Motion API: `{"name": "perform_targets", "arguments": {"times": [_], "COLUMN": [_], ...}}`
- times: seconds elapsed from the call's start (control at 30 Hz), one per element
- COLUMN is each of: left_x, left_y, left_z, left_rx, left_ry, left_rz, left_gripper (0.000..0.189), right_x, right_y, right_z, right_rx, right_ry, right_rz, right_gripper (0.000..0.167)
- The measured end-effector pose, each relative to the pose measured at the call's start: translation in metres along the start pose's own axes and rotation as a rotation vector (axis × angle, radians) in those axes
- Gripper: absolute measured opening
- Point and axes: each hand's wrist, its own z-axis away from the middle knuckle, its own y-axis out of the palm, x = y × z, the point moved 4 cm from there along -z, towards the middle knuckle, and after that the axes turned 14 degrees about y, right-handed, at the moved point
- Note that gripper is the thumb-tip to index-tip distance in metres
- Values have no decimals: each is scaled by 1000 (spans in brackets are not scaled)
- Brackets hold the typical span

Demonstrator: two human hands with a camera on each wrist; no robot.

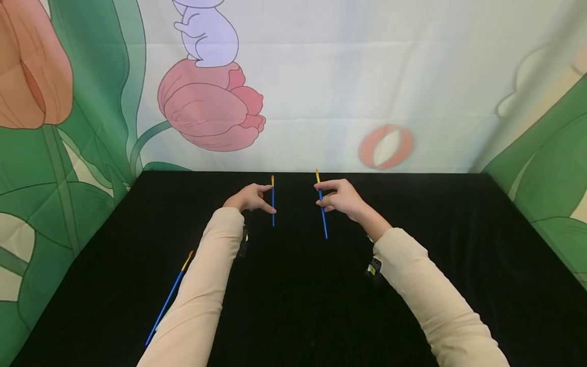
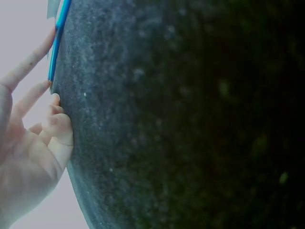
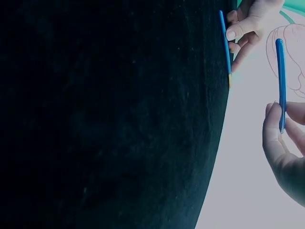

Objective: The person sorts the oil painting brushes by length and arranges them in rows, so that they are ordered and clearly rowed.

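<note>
My left hand [image 1: 249, 198] is at the far part of the black table, left of centre. Its thumb and index finger are spread apart, their tips at two places along a thin blue paintbrush [image 1: 273, 199] with a yellow ferrule, its bristles toward the back. In the left wrist view, straight fingers reach a blue handle [image 2: 58, 38], while other fingers curl in. My right hand [image 1: 341, 198] pinches a second blue paintbrush [image 1: 323, 220] between thumb and fingers. Its bristle end points away, and the right wrist view shows its handle [image 3: 281, 67] jutting from the fingertips.
A longer blue paintbrush [image 1: 170, 295] lies at the left, partly hidden by the left sleeve [image 1: 202, 285]. Black cloth covers the table [image 1: 312, 306]. Behind it hangs a pale curtain [image 1: 321, 92] printed with tulips; green leaf prints flank both sides.
</note>
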Motion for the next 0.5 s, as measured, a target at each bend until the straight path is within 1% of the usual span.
{"name": "perform_targets", "arguments": {"times": [0.13,0.23,0.5], "left_x": [1,0,0], "left_y": [2,2,2], "left_z": [-3,-2,0], "left_rx": [3,2,16], "left_ry": [-2,2,4], "left_rz": [-22,-33,-29], "left_gripper": [84,84,84], "right_x": [0,1,3], "right_y": [4,6,13], "right_z": [-6,-9,-17], "right_rx": [8,8,-5], "right_ry": [3,0,0], "right_rz": [-4,6,-14], "right_gripper": [49,49,51]}}
